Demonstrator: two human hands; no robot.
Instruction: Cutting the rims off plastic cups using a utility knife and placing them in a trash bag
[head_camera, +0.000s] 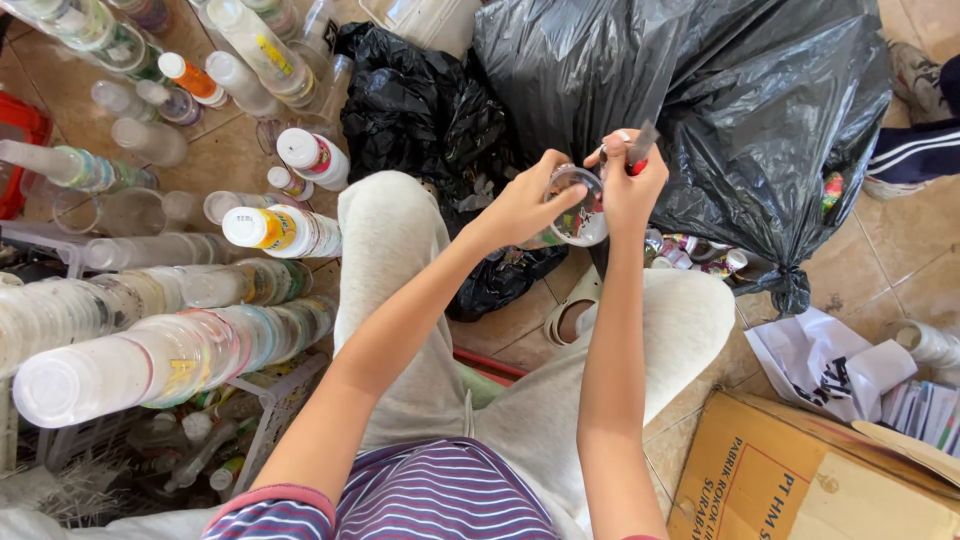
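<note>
- The big black bag (700, 110) fills the top right of the view. It is full and knotted low at its right side, and it stands on the tiled floor (900, 260).
- A smaller black bag (420, 110) lies crumpled to its left, touching it.
- The person sits with both knees up in light grey trousers (400, 250), and the two bare arms reach forward between the knees and the bags.
- A cardboard box (790, 480) stands open at the bottom right, with crumpled white paper (820, 360) just above it.
- Long stacks of clear cups (170, 350) lie on their sides at the left. More stacks and several bottles (280, 230) are above them on the floor.
- The left hand (520, 205) holds a clear cup (578, 205) in front of the big bag. The fingers are curled on the cup's left side and the thumb lies across its rim.
- The right hand (630, 185) touches the cup's right side, and at the same time its fingers pinch a small tool (640, 145) with a grey tip and a red part. I cannot tell what kind of tool it is.
- The cup is in the air between both hands, its open mouth toward the camera.
</note>
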